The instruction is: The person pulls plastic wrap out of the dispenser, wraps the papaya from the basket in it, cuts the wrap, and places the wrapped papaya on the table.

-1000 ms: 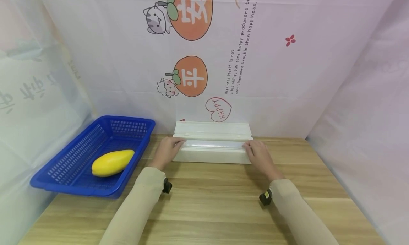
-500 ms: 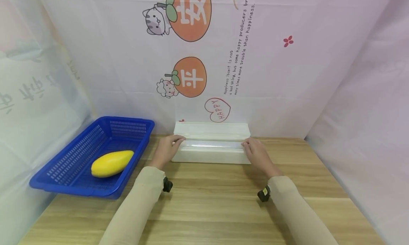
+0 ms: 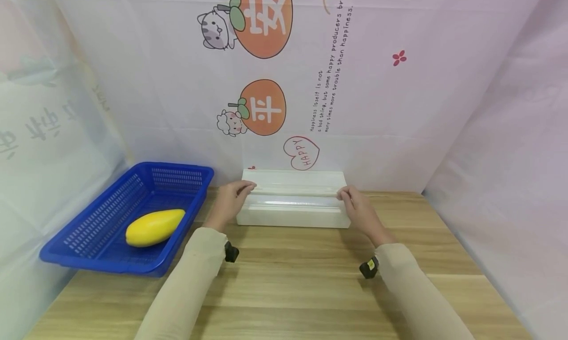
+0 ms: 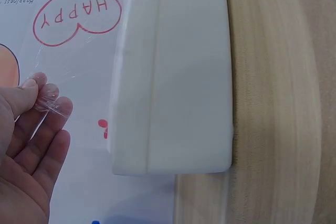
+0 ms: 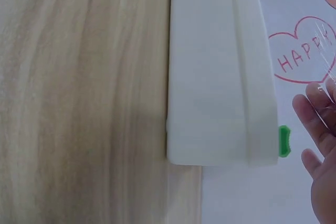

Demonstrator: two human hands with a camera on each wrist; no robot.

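A long white cling film dispenser (image 3: pixel 293 219) stands against the back wall with its lid (image 3: pixel 293 178) raised. Clear film shines over the roll (image 3: pixel 293 200) inside. At the dispenser's left end, my left hand (image 3: pixel 230 201) pinches the cling film (image 4: pixel 48 97) between thumb and fingertips, where it bunches up. My right hand (image 3: pixel 359 211) is at the other end, level with the left, and grips the film's right corner; in the right wrist view its thumb is out of frame, and creases of film cross its fingertips (image 5: pixel 316 92).
A blue plastic basket (image 3: pixel 106 267) with a yellow papaya-like fruit (image 3: pixel 154 227) in it is on the left of the wooden table (image 3: pixel 301 286). A small green piece (image 5: pixel 284 141) shows beside the dispenser's right end. Printed cloth walls (image 3: pixel 381 108) close in the back and sides.
Both hands have risen slightly off the roll, the left one more, and the film has come up with them. The basket and fruit have stayed put.
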